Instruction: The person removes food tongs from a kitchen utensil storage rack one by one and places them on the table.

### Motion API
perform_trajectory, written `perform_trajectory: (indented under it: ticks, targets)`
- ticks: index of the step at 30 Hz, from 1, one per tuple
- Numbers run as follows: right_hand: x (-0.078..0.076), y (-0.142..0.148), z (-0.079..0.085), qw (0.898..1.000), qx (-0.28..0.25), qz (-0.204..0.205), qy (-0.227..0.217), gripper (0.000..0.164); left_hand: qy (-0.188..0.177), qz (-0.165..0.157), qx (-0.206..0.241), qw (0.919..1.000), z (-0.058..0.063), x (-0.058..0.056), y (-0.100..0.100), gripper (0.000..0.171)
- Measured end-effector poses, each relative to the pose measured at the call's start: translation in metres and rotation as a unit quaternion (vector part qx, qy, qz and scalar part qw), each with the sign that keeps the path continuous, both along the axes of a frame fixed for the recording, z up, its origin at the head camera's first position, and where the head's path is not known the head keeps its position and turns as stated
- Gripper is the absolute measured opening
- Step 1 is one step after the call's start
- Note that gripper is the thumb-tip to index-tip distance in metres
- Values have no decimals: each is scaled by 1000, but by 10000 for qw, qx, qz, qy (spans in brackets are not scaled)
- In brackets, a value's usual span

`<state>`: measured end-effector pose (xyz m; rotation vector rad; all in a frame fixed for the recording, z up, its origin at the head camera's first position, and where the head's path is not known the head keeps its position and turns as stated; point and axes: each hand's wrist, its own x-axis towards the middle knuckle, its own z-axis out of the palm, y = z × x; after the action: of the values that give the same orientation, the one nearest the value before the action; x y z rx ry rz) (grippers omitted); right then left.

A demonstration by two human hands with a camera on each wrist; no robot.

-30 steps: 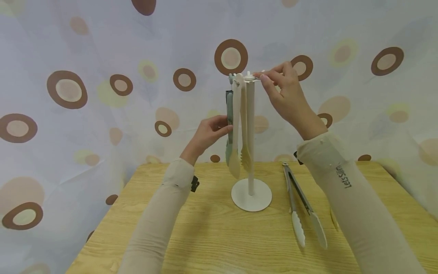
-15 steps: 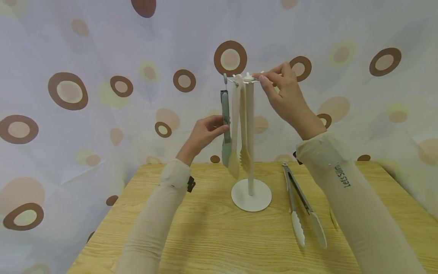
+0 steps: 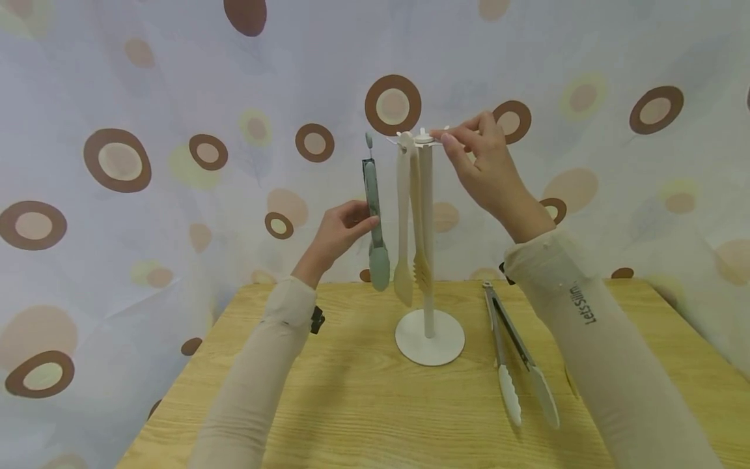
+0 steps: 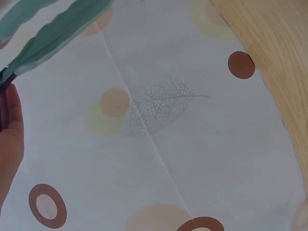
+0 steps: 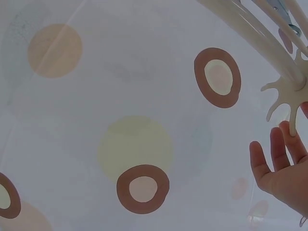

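In the head view my left hand (image 3: 335,236) grips a pair of tongs with green tips (image 3: 379,267) by the middle, thumb in front. The tongs stand nearly upright in the air, left of a white utensil stand (image 3: 428,221). Their green scalloped heads (image 4: 62,36) fill the left wrist view's top corner. My right hand (image 3: 486,163) pinches the hooked top of the stand (image 3: 424,138) between thumb and forefinger. In the right wrist view, its other fingers (image 5: 278,149) extend beside the hooks (image 5: 286,96). A cream spoon (image 3: 403,280) and a toothed cream utensil (image 3: 421,270) hang from the stand.
White-tipped metal tongs (image 3: 527,365) lie spread on the wooden table (image 3: 363,404), right of the stand's round base (image 3: 430,355). Something thin and pale (image 3: 571,383) shows beside the right sleeve, mostly hidden. A spotted cloth (image 3: 234,78) hangs behind the table.
My left hand has carried the green-tipped tongs off the stand's hook and leftward, and they now tilt slightly. My right hand stays at the stand's top.
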<state>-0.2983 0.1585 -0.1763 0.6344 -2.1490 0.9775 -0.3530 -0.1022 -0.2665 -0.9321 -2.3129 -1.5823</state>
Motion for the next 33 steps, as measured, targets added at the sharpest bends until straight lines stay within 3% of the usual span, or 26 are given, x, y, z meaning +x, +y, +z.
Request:
perform_trajectory:
  ticks: [10, 18, 33]
  targets:
    - [-2, 0, 2, 9996, 221, -33, 162, 36, -210, 649, -210, 9975, -3, 1, -12, 27]
    - [-1, -1, 4, 9983, 426, -2, 407, 35, -723, 1055, -364, 9911, -9, 0, -27, 30]
    - [-4, -1, 4, 9947, 379, 149, 943, 30, -1417, 1562, -1387, 9676, -20, 0, -51, 32]
